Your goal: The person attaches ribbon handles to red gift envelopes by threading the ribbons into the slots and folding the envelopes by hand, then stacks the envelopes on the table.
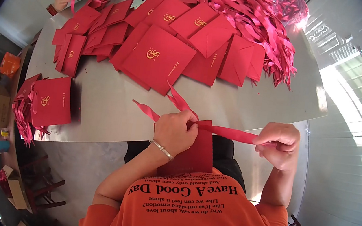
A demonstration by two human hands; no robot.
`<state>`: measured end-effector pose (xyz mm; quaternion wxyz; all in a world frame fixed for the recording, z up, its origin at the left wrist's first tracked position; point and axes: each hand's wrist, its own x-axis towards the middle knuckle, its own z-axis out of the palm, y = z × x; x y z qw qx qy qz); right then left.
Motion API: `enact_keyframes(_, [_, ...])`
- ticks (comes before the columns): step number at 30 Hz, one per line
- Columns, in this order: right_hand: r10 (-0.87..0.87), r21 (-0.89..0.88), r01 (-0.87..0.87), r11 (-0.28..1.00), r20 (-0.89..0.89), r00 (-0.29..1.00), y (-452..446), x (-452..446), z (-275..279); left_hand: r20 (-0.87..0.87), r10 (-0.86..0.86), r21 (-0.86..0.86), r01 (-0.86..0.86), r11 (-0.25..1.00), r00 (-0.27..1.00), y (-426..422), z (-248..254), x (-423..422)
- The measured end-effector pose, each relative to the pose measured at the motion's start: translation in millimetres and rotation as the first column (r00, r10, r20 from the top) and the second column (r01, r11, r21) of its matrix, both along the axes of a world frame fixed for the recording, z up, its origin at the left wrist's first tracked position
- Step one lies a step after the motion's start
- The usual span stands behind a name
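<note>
A red paper gift bag [198, 153] stands between my body and the table edge, its lower part against my orange shirt. My left hand [175, 132] is closed at the bag's top edge, pinching a red ribbon [228, 133] there. Two loose ribbon tails stick out past the left fingers toward the table. From this pinch the ribbon runs fairly taut to the right, where my right hand [278, 145] is closed around its other stretch, apart from the bag. The left fingers partly hide where ribbon and bag meet.
Red bags [158, 58] with gold print lie overlapping on the metal table [254, 106]. Behind them is a heap of red ribbons [247, 12]. Finished-looking bags with ribbons [51, 101] stand at the left edge. Across the table, another person's hands [63, 0] hold a ribbon.
</note>
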<state>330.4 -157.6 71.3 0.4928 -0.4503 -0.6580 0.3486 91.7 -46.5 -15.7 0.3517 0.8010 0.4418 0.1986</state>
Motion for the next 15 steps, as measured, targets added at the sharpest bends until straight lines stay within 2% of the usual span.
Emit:
enact_keyframes(1, [-0.024,-0.014,0.023,1.000,-0.105,0.994,1,-5,1,0.004,0.005,0.001,-0.005,1.000,1.000,0,0,0])
enact_keyframes(2, [-0.020,-0.013,0.019,1.000,-0.102,0.995,4,-12,1,-0.005,0.007,-0.010,-0.007,1.000,1.000,0,1,0])
enact_keyframes(4, [-0.041,-0.080,0.016,0.997,-0.333,0.942,12,-28,0,-0.011,0.015,-0.019,-0.015,1.000,1.000,0,0,0])
enact_keyframes(5, [-0.032,-0.077,0.007,0.997,-0.332,0.943,18,-32,-1,0.036,0.001,0.039,-0.002,0.999,0.999,0,-3,1])
enact_keyframes(7, [-0.027,0.296,0.002,0.955,0.078,0.997,35,-41,-5,0.074,0.007,0.109,-0.015,0.994,0.997,1,-5,-2])
enact_keyframes(8, [-0.011,0.303,-0.012,0.953,0.075,0.997,41,-55,-8,0.082,-0.031,0.216,0.013,0.976,0.996,2,-5,-3])
enact_keyframes(9, [0.109,0.237,-0.076,0.969,-0.132,0.985,45,-74,-12,0.084,-0.073,0.320,0.043,0.947,0.994,2,-5,-4])
enact_keyframes(10, [0.208,0.182,-0.153,0.971,-0.338,0.918,45,-85,-14,0.083,-0.063,0.325,0.033,0.945,0.995,3,-5,-7])
enact_keyframes(11, [0.217,0.186,-0.160,0.969,-0.339,0.915,42,-87,-15,0.070,-0.088,0.418,0.051,0.907,0.994,3,-5,-10])
enact_keyframes(12, [0.184,-0.050,-0.201,0.978,-0.239,0.953,38,-89,-16,0.053,-0.114,0.506,0.072,0.860,0.992,4,-4,-13])
enact_keyframes(13, [0.176,-0.285,-0.206,0.936,-0.129,0.976,37,-90,-16,0.012,-0.137,0.496,0.113,0.861,0.991,5,0,-18])
enact_keyframes(14, [0.183,-0.284,-0.214,0.935,-0.131,0.974,41,-93,-24,0.010,-0.130,0.497,0.108,0.861,0.991,7,2,-23])
enact_keyframes(15, [0.067,-0.104,-0.059,0.993,0.082,0.994,47,-98,-39,-0.026,-0.156,0.510,0.148,0.847,0.987,10,4,-28])
